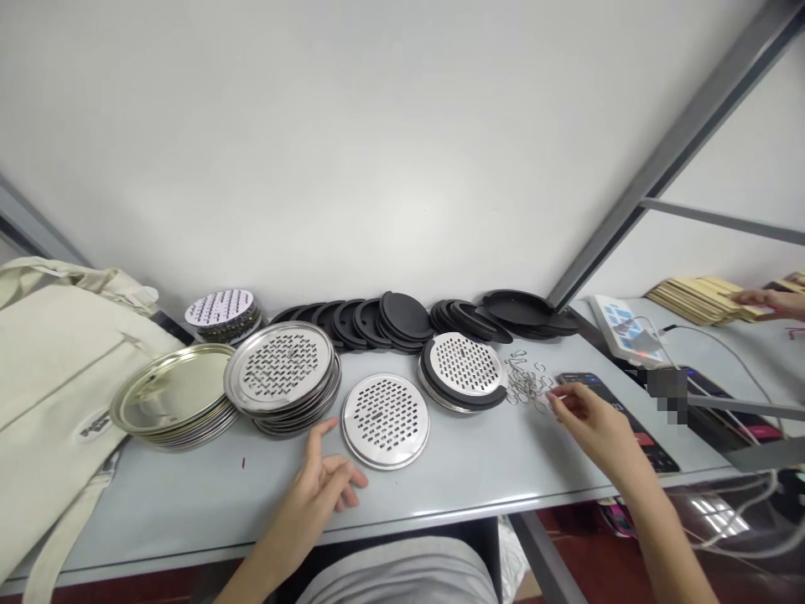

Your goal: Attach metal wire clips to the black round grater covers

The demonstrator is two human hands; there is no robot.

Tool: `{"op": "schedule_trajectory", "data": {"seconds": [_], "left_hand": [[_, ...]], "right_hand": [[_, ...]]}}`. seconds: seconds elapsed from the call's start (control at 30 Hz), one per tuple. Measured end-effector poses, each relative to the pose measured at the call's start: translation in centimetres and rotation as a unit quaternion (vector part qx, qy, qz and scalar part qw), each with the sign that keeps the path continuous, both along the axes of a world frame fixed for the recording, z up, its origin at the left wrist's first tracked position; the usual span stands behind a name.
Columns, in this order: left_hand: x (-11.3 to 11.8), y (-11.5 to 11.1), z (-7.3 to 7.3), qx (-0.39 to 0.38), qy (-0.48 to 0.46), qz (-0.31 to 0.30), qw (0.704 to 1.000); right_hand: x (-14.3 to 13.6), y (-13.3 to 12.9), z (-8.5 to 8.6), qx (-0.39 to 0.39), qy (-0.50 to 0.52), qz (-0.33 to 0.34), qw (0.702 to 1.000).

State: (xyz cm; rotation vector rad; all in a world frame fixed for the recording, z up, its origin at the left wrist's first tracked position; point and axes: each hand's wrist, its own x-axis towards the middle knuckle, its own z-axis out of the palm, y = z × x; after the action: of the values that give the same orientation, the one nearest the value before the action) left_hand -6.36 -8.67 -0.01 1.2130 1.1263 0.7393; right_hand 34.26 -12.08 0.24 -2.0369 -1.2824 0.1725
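Observation:
My left hand (327, 478) rests at the near left of a round metal grater disc (386, 421), fingers apart and holding nothing. This disc lies flat in front of me, with rows of slots across it. Over at the right, my right hand (582, 411) has thumb and fingertips pinched together at the edge of a loose pile of small metal wire rings (527, 382). What sits in the pinch is too small to make out. Between the disc and the rings lies a stack of grater discs with a black curved rim piece (469, 398) on top.
Left of the disc stand stacked slotted metal discs (280, 369) and shiny round lids (179, 386). Black round plates (406, 319) lie along the wall. A cream bag (69, 369) sits far left, a phone (629, 424) at right. Beyond the frame post, another person's hand (767, 300) touches wooden pieces (698, 298).

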Motion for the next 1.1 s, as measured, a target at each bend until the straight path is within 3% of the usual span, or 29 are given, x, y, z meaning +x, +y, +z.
{"op": "schedule_trajectory", "data": {"seconds": [0.1,0.17,0.33,0.5,0.67,0.83,0.93,1.1], "left_hand": [[0.1,0.2,0.8,0.039,0.027,-0.041,0.998],[0.5,0.5,1.5,0.073,0.053,-0.09,0.992],[2.7,1.9,3.8,0.16,0.109,-0.264,0.945],[5.7,4.5,5.3,0.264,0.105,-0.315,0.905],[6.9,6.3,4.0,0.405,0.117,-0.249,0.872],[5.9,6.4,1.5,0.577,0.06,-0.166,0.797],[5.5,6.3,0.6,0.622,0.048,-0.16,0.765],[5.7,6.3,0.3,0.66,0.055,-0.151,0.734]], "right_hand": [[1.7,0.9,-3.0,0.001,-0.034,-0.031,0.999],[1.6,1.3,-4.0,0.007,-0.042,-0.029,0.999],[-0.1,2.0,-4.5,0.044,-0.078,-0.046,0.995],[-0.5,2.2,-4.8,0.062,-0.092,-0.032,0.993],[-0.4,2.2,-4.9,0.078,-0.097,-0.025,0.992],[-0.4,2.0,-4.8,0.111,-0.089,-0.066,0.988],[-0.5,1.9,-4.7,0.127,-0.076,-0.078,0.986],[-0.8,1.7,-4.4,0.131,-0.083,-0.014,0.988]]}}
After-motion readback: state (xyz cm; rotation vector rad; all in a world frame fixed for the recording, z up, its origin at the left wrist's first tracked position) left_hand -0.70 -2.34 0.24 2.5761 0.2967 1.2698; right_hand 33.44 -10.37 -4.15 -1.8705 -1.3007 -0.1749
